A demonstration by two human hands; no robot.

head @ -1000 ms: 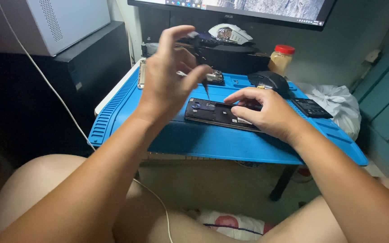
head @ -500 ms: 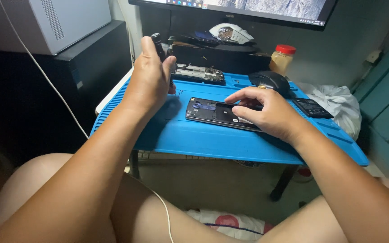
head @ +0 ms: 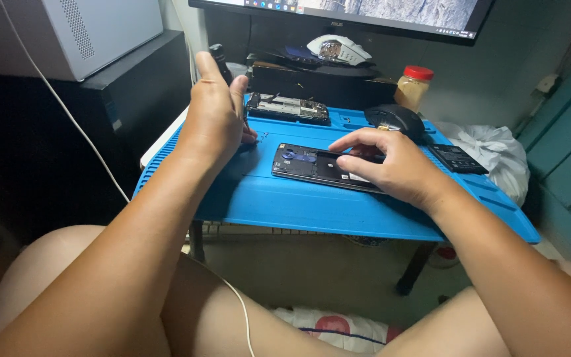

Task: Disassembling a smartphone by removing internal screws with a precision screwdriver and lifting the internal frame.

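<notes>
Nearest the camera are the person's bare thighs, with both forearms reaching out over them toward a blue work mat (head: 285, 198) on a small table. A thin white cable (head: 94, 155) runs down past the left forearm and across the left thigh.

The right hand (head: 384, 165) lies palm down on the right end of an opened phone (head: 312, 164), a dark flat body with its back off and the inner parts showing. The fingers are loosely spread and bent, the tips resting on the phone; nothing is pinched between them. The phone lies flat near the middle of the mat, long side across the view.

The left hand (head: 216, 116) is raised on its edge over the left part of the mat, wrist bent back and palm turned toward the right. Its fingers are curled around a dark cylindrical tool (head: 221, 61), whose top sticks up above the hand; how tightly it is held cannot be told from behind.

Further off on the mat lie a flat black battery (head: 456, 158) at the right, a black mouse (head: 394, 119), and a bare phone circuit frame (head: 289, 108). Beyond stand a jar with a red lid (head: 412, 86), a monitor (head: 365, 10) and, at left, a white computer case (head: 87, 33)
</notes>
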